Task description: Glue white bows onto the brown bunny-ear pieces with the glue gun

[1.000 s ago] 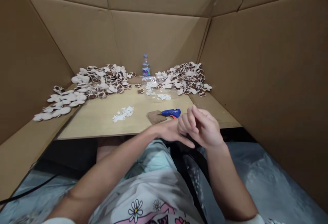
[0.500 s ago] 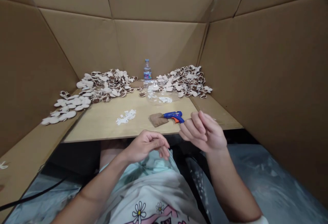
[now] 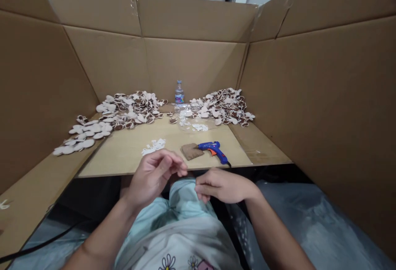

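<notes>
My left hand (image 3: 153, 175) hangs just in front of the board's near edge, with its fingers curled and nothing visible in them. My right hand (image 3: 221, 185) lies lower and to the right, its fingertips at the bunched mint fabric (image 3: 182, 198) of my shirt. Beyond the hands, a blue and orange hot glue gun (image 3: 214, 151) lies on the light wooden board (image 3: 117, 160) next to a brown felt pad (image 3: 191, 151). A small strip of white cut-out pieces (image 3: 154, 146) lies to the left of the pad.
Two large heaps of white and brown cut-out shapes (image 3: 130, 111) (image 3: 222, 106) lie at the back, with a plastic water bottle (image 3: 179, 95) between them. Cardboard walls (image 3: 40, 97) surround the board. A black cable (image 3: 46, 243) and plastic sheeting (image 3: 297, 208) lie below.
My left hand has dropped back toward the board's near edge and shifted slightly right. My right hand has moved down and left to my shirt. The view has tilted up, so the board sits lower.
</notes>
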The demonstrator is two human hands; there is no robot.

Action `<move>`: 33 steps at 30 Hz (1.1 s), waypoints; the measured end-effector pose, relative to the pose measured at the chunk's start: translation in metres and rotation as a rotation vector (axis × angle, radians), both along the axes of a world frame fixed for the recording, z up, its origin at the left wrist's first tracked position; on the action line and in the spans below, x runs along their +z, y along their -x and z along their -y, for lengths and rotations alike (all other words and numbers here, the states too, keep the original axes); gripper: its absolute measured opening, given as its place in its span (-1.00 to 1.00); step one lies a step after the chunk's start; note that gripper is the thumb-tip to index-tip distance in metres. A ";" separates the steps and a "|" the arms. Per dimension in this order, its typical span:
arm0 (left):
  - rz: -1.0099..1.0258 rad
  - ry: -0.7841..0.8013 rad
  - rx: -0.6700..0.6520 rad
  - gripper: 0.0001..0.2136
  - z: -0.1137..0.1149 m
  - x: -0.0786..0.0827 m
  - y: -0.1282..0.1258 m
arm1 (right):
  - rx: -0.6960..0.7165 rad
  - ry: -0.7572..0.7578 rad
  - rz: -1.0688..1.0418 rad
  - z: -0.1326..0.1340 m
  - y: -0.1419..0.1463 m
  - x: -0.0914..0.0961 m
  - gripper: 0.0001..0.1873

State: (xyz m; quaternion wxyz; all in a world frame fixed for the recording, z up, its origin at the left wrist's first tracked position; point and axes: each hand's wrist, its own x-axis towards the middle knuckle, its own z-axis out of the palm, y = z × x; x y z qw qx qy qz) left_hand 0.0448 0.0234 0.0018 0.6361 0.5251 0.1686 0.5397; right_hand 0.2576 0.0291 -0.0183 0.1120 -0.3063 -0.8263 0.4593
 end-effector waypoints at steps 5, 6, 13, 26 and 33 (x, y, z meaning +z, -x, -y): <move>-0.029 -0.140 0.161 -0.84 0.009 -0.007 0.005 | -0.238 -0.420 0.110 0.011 0.008 0.002 -0.66; -0.012 -0.119 0.156 -0.84 0.011 -0.008 0.005 | -0.251 -0.425 0.096 0.011 0.009 0.002 -0.66; -0.166 -0.032 0.245 -0.89 0.020 -0.012 0.007 | -0.251 -0.155 -0.159 0.010 0.006 0.007 -0.62; -0.747 -0.259 0.478 -0.78 0.042 -0.023 -0.020 | -0.362 0.195 -0.361 0.013 0.018 -0.004 -0.60; -0.715 -0.484 0.663 -0.91 0.044 -0.026 -0.033 | -0.509 0.162 -0.408 0.018 0.030 -0.011 -0.60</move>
